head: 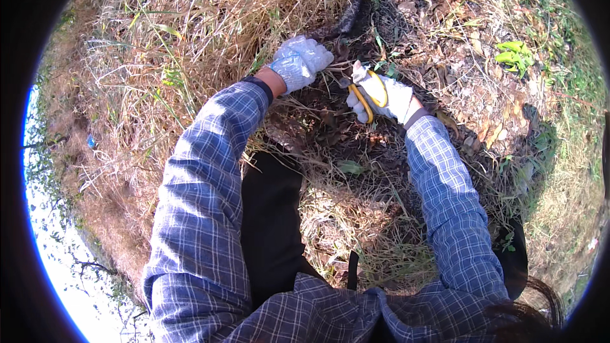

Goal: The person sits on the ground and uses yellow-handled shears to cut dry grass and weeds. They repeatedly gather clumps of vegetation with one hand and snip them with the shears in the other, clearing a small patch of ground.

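My left hand (301, 63), in a white knit glove with a clear plastic layer over it, is closed on a few dry grass stems (339, 65) at the upper middle. Just to its right, my right hand (381, 93), also in a white glove, grips pruning shears with yellow handles (360, 101). The metal head of the shears (344, 83) points left, towards the stems and my left hand. Whether the blades are apart cannot be told. Dark soil with leaf litter (333, 128) lies under both hands.
A dark, rough stem or hose (351, 12) runs up from near my left hand. Tall dry grass (190, 19) stands at the left. Dry leaves (495, 136) and a bright green plant (514, 57) are at the right. My black-clad leg (271, 228) is below.
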Available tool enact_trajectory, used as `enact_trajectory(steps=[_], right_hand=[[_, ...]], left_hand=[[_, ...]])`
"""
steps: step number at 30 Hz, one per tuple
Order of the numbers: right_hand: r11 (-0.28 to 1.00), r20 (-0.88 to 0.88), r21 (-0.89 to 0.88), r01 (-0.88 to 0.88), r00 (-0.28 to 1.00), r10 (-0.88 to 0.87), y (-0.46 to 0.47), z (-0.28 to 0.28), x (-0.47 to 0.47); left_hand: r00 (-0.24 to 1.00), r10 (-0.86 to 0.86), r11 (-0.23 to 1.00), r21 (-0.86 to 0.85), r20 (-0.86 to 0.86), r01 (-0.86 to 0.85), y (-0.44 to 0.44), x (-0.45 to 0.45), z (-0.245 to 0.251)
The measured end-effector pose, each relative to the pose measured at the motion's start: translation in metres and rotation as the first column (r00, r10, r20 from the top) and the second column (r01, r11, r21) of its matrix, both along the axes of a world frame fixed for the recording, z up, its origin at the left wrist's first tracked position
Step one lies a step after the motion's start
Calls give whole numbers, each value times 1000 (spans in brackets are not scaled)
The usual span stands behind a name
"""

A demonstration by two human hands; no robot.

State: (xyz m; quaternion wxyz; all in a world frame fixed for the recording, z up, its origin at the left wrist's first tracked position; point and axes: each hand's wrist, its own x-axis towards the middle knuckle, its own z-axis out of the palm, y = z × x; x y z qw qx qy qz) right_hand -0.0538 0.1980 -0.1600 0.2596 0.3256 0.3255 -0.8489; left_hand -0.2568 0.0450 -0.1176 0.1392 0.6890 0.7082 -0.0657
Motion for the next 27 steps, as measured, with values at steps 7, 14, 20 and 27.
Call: enact_trajectory(steps=[7, 14, 20, 27], right_hand=[[976, 32, -213, 45, 999, -39, 6, -8, 4], [993, 68, 84, -81, 995, 76, -6, 9, 0], [999, 35, 42, 26, 999, -27, -23, 5, -33], [987, -2, 133, 84, 996, -85, -32, 8, -28]], left_hand=[[1000, -14, 999, 52, -4, 14, -3, -3, -7], [1000, -7, 997, 79, 9, 6, -3, -2, -5], [999, 29, 995, 99, 43, -33, -3, -1, -4], [997, 17, 996, 84, 78, -23, -8, -6, -2]])
